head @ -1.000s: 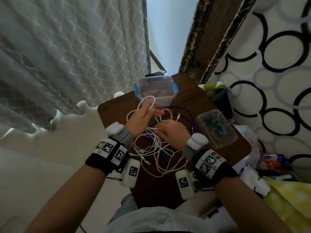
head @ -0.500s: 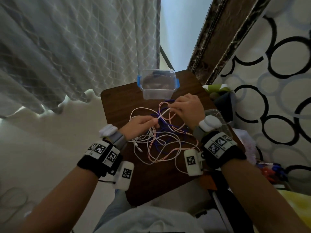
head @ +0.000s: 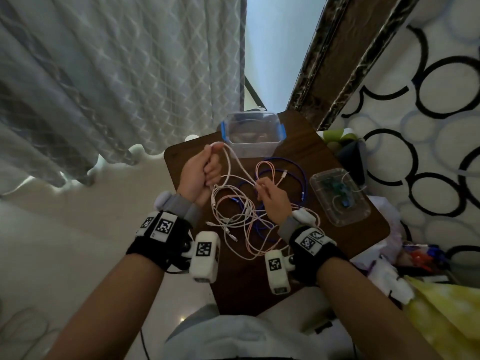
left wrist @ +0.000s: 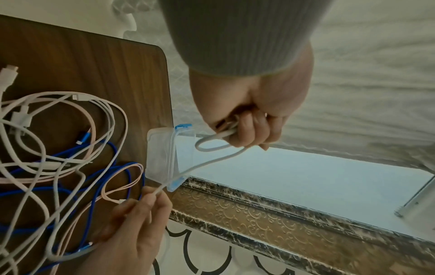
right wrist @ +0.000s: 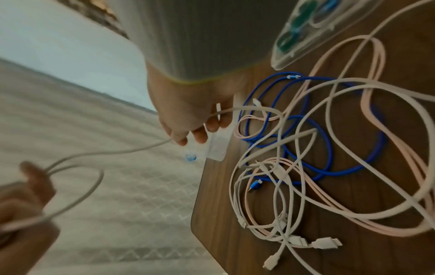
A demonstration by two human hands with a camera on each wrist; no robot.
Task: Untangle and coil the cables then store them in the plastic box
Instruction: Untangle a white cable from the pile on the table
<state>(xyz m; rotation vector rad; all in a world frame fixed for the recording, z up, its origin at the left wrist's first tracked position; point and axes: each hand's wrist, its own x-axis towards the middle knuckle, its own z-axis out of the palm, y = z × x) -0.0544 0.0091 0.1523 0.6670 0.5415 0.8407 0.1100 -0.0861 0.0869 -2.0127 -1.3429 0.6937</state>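
A tangle of white, pink (head: 262,167) and blue cables (head: 298,175) lies on the brown table (head: 259,281). My left hand (head: 202,172) is raised at the table's left edge and grips a folded loop of the white cable (head: 230,162) in its fist, seen close in the left wrist view as the loop (left wrist: 212,143) sticking out of the left hand (left wrist: 254,126). The same cable runs down to my right hand (head: 270,196), which pinches it over the tangle (right wrist: 294,167). The clear plastic box (head: 253,133) with blue clips stands open at the far edge.
The box's clear lid (head: 340,196) lies at the table's right side. A grey curtain (head: 117,74) hangs to the left, and a patterned wall (head: 428,126) stands to the right. Clutter and a yellow cloth (head: 441,307) sit beyond the right edge.
My left hand has risen toward the box with a loop of white cable in its fist. My right hand has drawn back from near the box to the middle of the tangle.
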